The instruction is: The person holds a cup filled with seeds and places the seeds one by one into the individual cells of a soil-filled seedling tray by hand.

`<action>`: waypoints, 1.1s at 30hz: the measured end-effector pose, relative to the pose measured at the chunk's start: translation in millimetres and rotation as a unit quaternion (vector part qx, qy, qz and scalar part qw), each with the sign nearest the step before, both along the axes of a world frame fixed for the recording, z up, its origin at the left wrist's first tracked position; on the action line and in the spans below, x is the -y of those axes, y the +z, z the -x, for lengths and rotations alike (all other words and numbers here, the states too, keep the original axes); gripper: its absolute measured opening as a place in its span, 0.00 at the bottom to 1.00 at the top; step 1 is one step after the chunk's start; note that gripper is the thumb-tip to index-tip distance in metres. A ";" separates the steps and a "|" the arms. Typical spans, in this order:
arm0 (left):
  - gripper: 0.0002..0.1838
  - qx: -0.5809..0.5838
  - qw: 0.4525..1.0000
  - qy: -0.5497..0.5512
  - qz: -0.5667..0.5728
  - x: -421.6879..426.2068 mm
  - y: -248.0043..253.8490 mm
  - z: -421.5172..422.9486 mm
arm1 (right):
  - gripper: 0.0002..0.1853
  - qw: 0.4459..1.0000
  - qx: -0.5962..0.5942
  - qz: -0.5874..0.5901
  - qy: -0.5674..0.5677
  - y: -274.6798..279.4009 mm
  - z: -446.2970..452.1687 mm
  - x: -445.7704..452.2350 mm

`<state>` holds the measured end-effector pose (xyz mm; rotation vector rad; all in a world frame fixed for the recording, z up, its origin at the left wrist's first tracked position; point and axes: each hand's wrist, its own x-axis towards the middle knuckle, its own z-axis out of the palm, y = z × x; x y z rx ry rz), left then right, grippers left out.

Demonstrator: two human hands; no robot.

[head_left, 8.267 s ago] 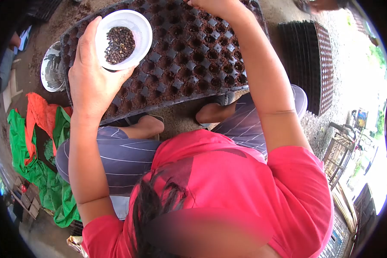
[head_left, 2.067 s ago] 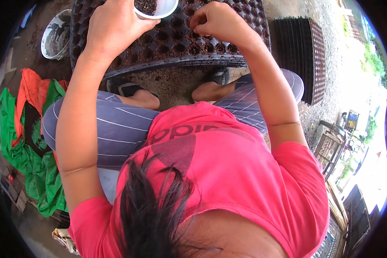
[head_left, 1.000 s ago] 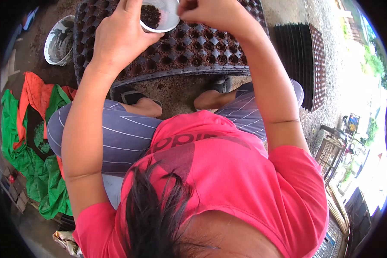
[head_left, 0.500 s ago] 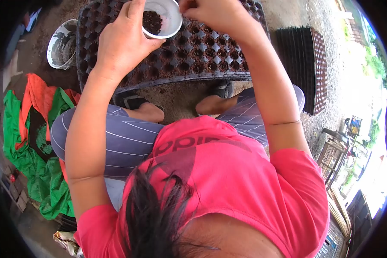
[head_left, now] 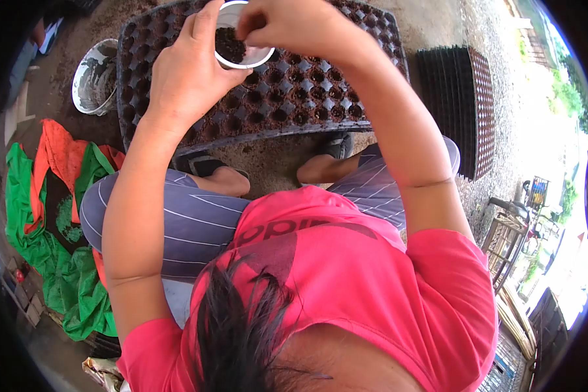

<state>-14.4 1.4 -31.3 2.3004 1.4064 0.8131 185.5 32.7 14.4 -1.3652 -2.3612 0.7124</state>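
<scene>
My left hand [head_left: 188, 81] is wrapped round a white plastic cup [head_left: 262, 57], which is tipped so that its inside shows. Dark, crumbly, soil-like material [head_left: 228, 46] lies at the cup's left side. My right hand [head_left: 291, 27] is over the cup's mouth, its bent fingertips reaching inside beside the dark material. Those fingers are closed together, and whatever is between them cannot be made out. Beneath both hands sits a black seedling tray [head_left: 294, 121], its many round cells lined with brown soil and showing hollows.
A dirty white bucket [head_left: 78, 91] stands left of the tray. Stacked black trays [head_left: 454, 108] stand to the right. Green and orange sheeting [head_left: 65, 274] lies at my left knee. My feet are under the tray's near edge. A bicycle [head_left: 526, 209] is further right.
My right hand has moved left from beside the cup's rim, and its fingertips are now inside the cup. My left hand still holds the cup in nearly the same place.
</scene>
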 end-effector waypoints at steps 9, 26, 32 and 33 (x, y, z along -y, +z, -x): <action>0.52 0.000 0.999 0.007 -0.034 -6.2 -0.4 14.0 | 0.13 0.993 0.095 0.058 -0.045 -45.6 -65.2 13.6; 0.53 -0.010 1.000 0.010 -0.015 -7.5 1.5 11.8 | 0.14 0.985 0.132 0.062 -0.087 -45.7 -60.3 -17.4; 0.54 -0.017 1.000 0.012 0.007 -9.9 -3.3 13.6 | 0.10 0.993 0.110 0.012 -0.028 -56.1 -63.4 -36.0; 0.55 -0.022 1.000 0.013 0.013 -10.3 -4.0 13.7 | 0.11 0.992 0.100 0.053 -0.049 -47.8 -60.9 -29.4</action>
